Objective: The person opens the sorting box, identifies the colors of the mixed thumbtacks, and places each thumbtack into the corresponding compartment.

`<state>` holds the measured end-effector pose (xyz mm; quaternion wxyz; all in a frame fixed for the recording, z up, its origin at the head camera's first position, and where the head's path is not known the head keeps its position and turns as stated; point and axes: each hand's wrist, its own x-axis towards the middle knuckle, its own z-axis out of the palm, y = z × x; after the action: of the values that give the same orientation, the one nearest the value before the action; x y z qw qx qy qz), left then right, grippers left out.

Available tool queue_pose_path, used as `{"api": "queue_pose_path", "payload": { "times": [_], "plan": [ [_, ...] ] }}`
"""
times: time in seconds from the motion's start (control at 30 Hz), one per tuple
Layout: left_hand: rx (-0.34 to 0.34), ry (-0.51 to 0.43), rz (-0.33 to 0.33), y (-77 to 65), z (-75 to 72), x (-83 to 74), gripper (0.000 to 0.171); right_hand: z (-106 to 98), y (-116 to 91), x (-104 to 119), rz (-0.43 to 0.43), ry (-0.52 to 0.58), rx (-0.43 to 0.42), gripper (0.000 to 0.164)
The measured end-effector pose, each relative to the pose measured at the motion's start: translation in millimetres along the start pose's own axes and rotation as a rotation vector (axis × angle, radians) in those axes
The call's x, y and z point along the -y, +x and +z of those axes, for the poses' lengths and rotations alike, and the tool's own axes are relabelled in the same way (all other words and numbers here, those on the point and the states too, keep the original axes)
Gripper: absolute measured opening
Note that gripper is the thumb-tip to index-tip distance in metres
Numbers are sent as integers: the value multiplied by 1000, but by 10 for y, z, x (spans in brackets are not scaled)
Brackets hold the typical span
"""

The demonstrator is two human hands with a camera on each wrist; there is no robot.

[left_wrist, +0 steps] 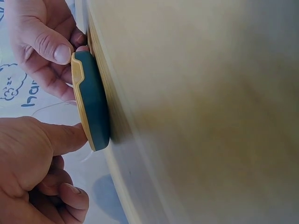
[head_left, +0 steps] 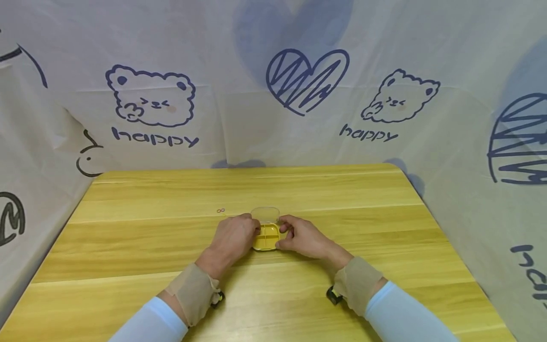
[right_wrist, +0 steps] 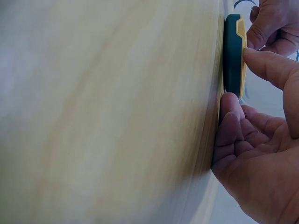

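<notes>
1. One pale cloth (head_left: 239, 123) hung along the far, left and right sides of the scene, printed with bear faces (head_left: 151, 97), hearts (head_left: 307, 80) and the word "happy".
2. The wood-grained surface (head_left: 342, 190) spread across the middle, its far edge close to the cloth.
3. Two light blue sleeves (head_left: 406, 313) came in from the near left and near right.
4. The right hand (head_left: 305, 237) grasped the right end of a small box, its thumb tip on the yellow rim and its fingers bent against the end, low by the surface.
5. The left hand (head_left: 235, 235) was at the box's left side, one digit touching the rim and the other fingers curled; whether it was grasping anything could not be told.
6. Tan wraps (head_left: 358, 282) circled both wrists.
7. The box (head_left: 266, 242) sat on the surface between the two hands, yellow and divided into compartments within, dark teal on the outer wall.
8. Its clear lid (head_left: 266, 209) stood open on the far side.
9. A small black device (head_left: 334, 295) showed at each wrist.
10. Two tiny rings (head_left: 220, 210) lay side by side on the surface, far and left of the box.
</notes>
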<state>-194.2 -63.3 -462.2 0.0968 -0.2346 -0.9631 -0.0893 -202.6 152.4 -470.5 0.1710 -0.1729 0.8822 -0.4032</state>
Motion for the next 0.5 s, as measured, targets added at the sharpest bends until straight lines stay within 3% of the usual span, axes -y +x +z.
{"api": "queue_pose_path", "payload": {
  "times": [0.5],
  "plan": [
    [-8, -12, 19, -14, -20, 29, 21, 6, -1, 3, -8, -2, -5, 62]
  ]
}}
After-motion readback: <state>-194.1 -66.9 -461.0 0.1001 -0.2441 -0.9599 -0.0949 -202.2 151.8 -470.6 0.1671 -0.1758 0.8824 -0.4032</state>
